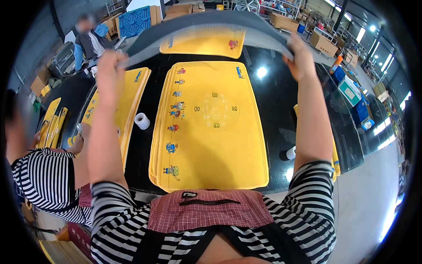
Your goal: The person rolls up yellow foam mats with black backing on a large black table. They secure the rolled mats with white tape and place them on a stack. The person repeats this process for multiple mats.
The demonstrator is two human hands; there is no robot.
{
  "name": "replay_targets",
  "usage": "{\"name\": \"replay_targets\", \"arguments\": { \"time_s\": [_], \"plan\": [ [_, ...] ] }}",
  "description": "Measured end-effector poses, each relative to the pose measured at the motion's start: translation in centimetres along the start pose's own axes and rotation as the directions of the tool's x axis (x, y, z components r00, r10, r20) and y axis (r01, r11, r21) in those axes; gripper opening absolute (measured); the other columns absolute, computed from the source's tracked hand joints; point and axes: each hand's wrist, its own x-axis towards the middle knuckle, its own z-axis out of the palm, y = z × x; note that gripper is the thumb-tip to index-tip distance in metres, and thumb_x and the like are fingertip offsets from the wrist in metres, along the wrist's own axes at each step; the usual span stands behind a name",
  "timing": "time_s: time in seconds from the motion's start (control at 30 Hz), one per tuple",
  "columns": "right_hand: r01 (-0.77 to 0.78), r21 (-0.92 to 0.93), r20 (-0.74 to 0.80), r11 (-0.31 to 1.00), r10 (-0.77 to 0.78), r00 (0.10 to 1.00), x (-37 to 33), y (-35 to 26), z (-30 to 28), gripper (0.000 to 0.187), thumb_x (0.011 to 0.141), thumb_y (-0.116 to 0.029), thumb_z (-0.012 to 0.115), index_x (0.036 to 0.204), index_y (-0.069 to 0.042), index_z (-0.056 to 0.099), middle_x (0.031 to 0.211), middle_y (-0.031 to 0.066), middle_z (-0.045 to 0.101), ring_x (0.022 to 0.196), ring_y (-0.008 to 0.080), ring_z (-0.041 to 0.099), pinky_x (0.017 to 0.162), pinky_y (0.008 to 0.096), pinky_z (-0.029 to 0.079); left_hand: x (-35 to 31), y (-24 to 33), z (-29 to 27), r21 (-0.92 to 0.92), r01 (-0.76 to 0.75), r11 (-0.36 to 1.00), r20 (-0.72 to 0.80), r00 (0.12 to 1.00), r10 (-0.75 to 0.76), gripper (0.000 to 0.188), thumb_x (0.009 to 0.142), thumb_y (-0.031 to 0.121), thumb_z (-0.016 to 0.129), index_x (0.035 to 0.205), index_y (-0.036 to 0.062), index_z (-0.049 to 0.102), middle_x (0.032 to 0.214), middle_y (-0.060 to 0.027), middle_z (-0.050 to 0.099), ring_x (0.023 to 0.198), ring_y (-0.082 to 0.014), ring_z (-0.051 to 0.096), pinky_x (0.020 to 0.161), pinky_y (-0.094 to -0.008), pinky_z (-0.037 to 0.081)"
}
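A wide dark grey flexible sheet (211,21) is held up and bowed above the far part of the table, blurred by motion. My left hand (109,70) is closed on its left corner and my right hand (301,57) grips its right corner. Below and nearer to me lies a stack of yellow mats (220,154) with rounded corners. Small cartoon figures run down the top mat's left side, and a faint round print marks its upper middle. Partly behind the raised sheet, another yellow mat (202,46) lies at the far edge.
White rolls (141,121) (290,153) stand on the black table (281,92) either side of the stack. More yellow mats (127,105) lie leftward, beside a co-worker in a striped top (44,180). Another person (90,44) is farther back. Small boxes (350,90) sit at right.
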Motion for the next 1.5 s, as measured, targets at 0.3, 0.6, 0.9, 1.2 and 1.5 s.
{"name": "replay_targets", "arguments": {
  "time_s": [0.3, 0.6, 0.9, 1.2, 1.5],
  "plan": [
    [-0.282, -0.700, -0.033, 0.656, 0.365, 0.930, -18.8, 22.6, -12.5, 0.060, 0.098, -0.008, 0.063, 0.154, -0.001, 0.045, 0.119, 0.0195, 0.070, 0.094, 0.0229, 0.069, 0.085, 0.0356, 0.054, -28.6, 2.1, 5.7, -0.129, 0.150, 0.980, 0.581, 0.812, -0.048, 0.018, 0.073, -0.005, 0.064, 0.083, 0.0079, 0.071, 0.090, -0.0088, 0.064, 0.094, -0.0341, 0.061, 0.085, -0.0475, 0.048],
    [-0.188, -0.868, 0.038, 0.459, 0.440, 0.897, -28.2, 23.7, -15.7, 0.070, 0.095, -0.007, 0.061, 0.160, -0.008, 0.035, 0.148, 0.0282, 0.055, 0.135, 0.0409, 0.056, 0.113, 0.0403, 0.044, -34.6, 3.2, 1.0, -0.161, 0.297, 0.941, 0.702, 0.705, -0.102, 0.017, 0.071, -0.004, 0.063, 0.083, 0.0054, 0.070, 0.090, -0.0115, 0.063, 0.093, -0.0366, 0.061, 0.085, -0.0472, 0.050],
    [-0.381, -0.748, 0.103, 0.543, 0.663, 0.742, -34.6, 17.5, -17.8, 0.048, 0.102, -0.007, 0.056, 0.150, -0.008, 0.056, 0.139, 0.0221, 0.064, 0.120, 0.0313, 0.068, 0.100, 0.0347, 0.053, -35.7, 5.6, -4.5, -0.185, 0.473, 0.862, 0.813, 0.566, -0.136, 0.009, 0.076, 0.011, 0.075, 0.083, 0.0060, 0.074, 0.090, -0.0101, 0.065, 0.092, -0.0330, 0.063, 0.084, -0.0428, 0.051],
    [-0.754, 0.361, 0.362, 0.548, 0.663, 0.655, -32.3, 16.9, -17.5, 0.057, 0.106, -0.037, 0.051, 0.149, -0.001, 0.047, 0.135, 0.0238, 0.065, 0.123, 0.0346, 0.065, 0.106, 0.0454, 0.051, -30.1, 3.2, 0.6, 0.086, 0.633, 0.769, 0.822, 0.391, -0.414, 0.030, 0.087, 0.033, 0.078, 0.079, 0.0051, 0.070, 0.082, -0.0147, 0.065, 0.090, -0.0355, 0.064, 0.082, -0.0465, 0.051],
    [0.433, -0.890, 0.451, 0.143, 0.412, 0.791, -30.3, 20.2, -5.8, 0.050, 0.102, -0.032, 0.060, 0.149, -0.014, 0.056, 0.156, 0.0124, 0.050, 0.139, 0.0311, 0.050, 0.117, 0.0455, 0.036, -32.4, 6.8, 9.2, -0.166, 0.448, 0.879, 0.535, 0.790, -0.301, 0.023, 0.089, 0.016, 0.072, 0.112, 0.0140, 0.073, 0.121, -0.0086, 0.070, 0.118, -0.0320, 0.063, 0.107, -0.0539, 0.042]
  ]
}}
